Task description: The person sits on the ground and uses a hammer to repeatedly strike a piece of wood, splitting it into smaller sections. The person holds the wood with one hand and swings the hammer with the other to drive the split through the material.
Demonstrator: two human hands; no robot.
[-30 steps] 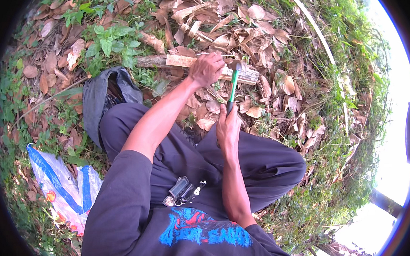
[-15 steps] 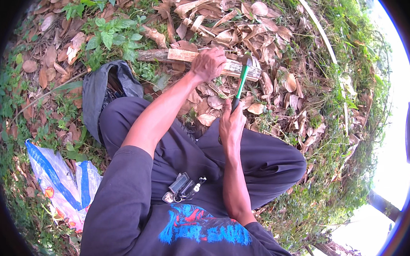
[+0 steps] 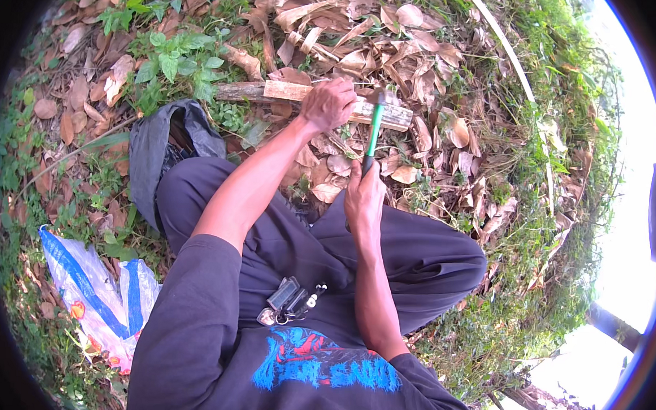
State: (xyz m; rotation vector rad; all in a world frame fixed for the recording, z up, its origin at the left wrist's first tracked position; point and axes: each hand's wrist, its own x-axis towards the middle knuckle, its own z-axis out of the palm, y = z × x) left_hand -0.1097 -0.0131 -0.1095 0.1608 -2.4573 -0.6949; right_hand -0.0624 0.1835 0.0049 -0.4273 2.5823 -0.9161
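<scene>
My left hand [image 3: 330, 104] is closed over a pale strip of wood [image 3: 283, 90] that lies along a rough piece of wood on the ground. Whether the fingers also pinch something small is hidden. To its right, the rough wood's sawn-looking end [image 3: 392, 117] sticks out. My right hand [image 3: 364, 195] is wrapped around the dark grip of a hammer [image 3: 375, 127] with a green shaft. The hammer's metal head is over the wood, just right of my left fingers; I cannot tell whether it touches.
A dark open bag [image 3: 149, 155] with thin things inside stands by my left knee. Farther left lies a clear plastic bag with blue stripes [image 3: 87, 269]. Keys and small gadgets [image 3: 287, 299] rest on my lap. Dry leaves [image 3: 344, 166] and green plants [image 3: 175, 59] cover the ground.
The hammer head has moved slightly left, nearer my left fingers, and the shaft stands more upright. My left hand stays over the wood; the whole view has shifted a little.
</scene>
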